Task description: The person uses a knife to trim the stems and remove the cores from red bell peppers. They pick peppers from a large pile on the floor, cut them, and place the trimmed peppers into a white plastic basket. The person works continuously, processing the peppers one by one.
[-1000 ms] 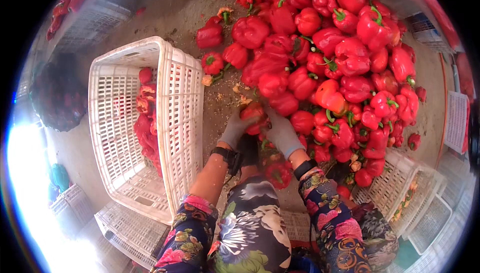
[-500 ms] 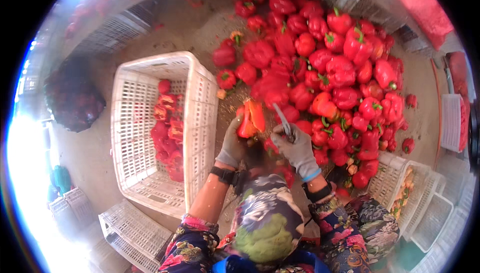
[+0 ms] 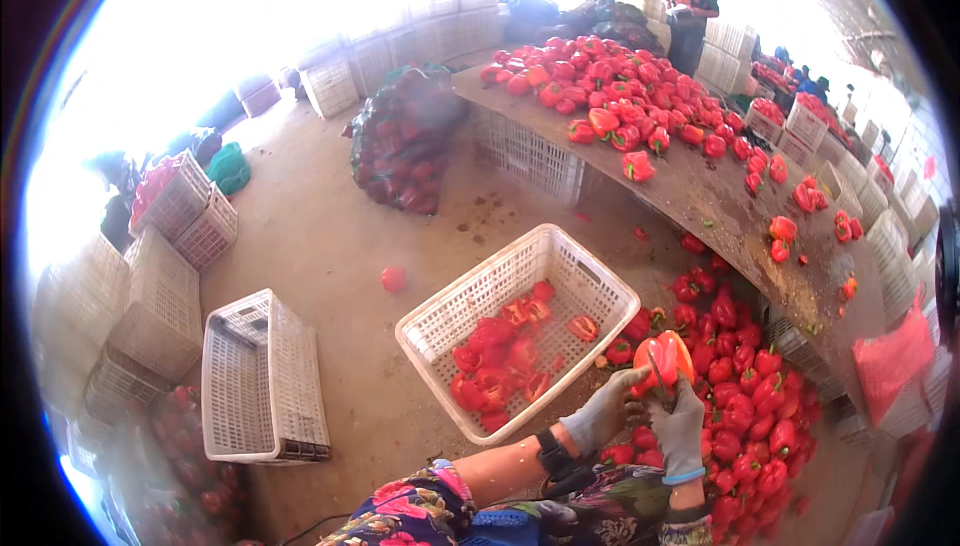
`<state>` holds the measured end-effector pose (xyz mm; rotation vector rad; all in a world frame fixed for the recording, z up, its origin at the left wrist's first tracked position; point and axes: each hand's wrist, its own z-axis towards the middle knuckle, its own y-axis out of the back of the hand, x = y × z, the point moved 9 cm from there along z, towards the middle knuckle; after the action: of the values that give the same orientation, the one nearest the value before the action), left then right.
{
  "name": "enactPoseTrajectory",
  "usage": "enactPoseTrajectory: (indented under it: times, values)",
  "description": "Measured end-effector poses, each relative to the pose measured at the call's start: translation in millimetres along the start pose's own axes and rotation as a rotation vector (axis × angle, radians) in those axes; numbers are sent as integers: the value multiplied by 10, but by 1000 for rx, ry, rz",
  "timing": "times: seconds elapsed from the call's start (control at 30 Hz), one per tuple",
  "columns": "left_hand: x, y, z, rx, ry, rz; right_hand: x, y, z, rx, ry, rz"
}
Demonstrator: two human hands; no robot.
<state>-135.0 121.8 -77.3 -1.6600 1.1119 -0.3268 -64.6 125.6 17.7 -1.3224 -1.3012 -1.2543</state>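
Observation:
In a grey glove, my left hand [image 3: 604,412] grips a cut-open red-orange bell pepper [image 3: 680,352] by its near side. My right hand [image 3: 677,434], gloved too, is closed around a knife; its narrow blade [image 3: 657,372] stands against the pepper, and the handle is hidden by the fingers. Just left of my hands, a white plastic crate [image 3: 425,331] holds several cut red pepper pieces [image 3: 492,344]. A heap of whole red bell peppers [image 3: 748,416] lies on the floor to the right of both hands.
A long table [image 3: 690,196] piled with red peppers [image 3: 610,81] runs along the far right. Behind the crate stands a full mesh sack [image 3: 402,141]. Another white crate [image 3: 262,386] is at the left, and a loose pepper [image 3: 394,279] lies on the floor. A person [image 3: 688,11] stands beyond the table.
The view has swung up and left, bringing in the table and the far room. My hands have come together, and the knife is now at the pepper instead of apart from it.

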Motion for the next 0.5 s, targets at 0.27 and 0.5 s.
enactPoseTrajectory:
  times: [0.27, 0.5]
  values:
    - [-553, -232, -701, 194, -395, 62, 180, -432, -425, 257, -22, 134]
    - [-582, -200, -1027, 217, -515, -9, 204, -827, -584, 370, -104, 49]
